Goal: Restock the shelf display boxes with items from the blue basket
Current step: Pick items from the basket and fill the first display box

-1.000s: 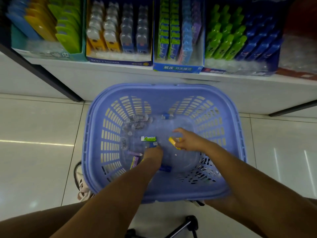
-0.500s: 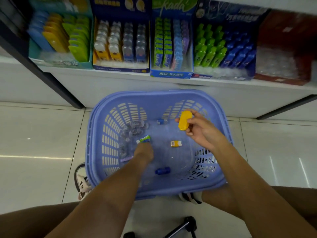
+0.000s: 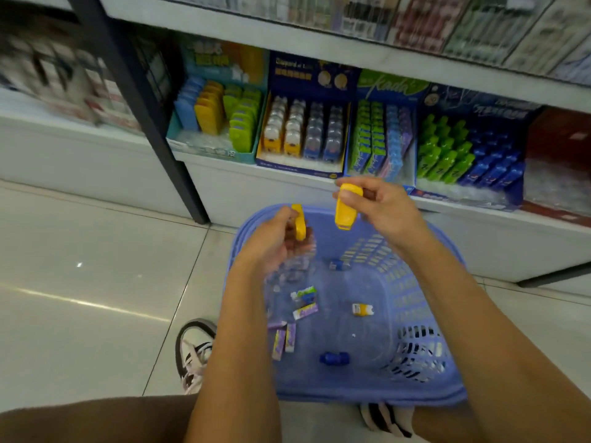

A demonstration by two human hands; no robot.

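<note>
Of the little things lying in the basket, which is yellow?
The yellow-and-white piece, lying alone toward the right side of the blue basket; the others are purple, green, blue or clear.

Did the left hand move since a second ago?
Yes. The left hand rose from the blue basket floor up towards its far rim, now gripping a yellow item.

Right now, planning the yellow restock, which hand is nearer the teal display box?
Left. The left hand, gripping a yellow item, is below-right of the teal display box; the right hand, gripping a second yellow item, is farther right.
</note>
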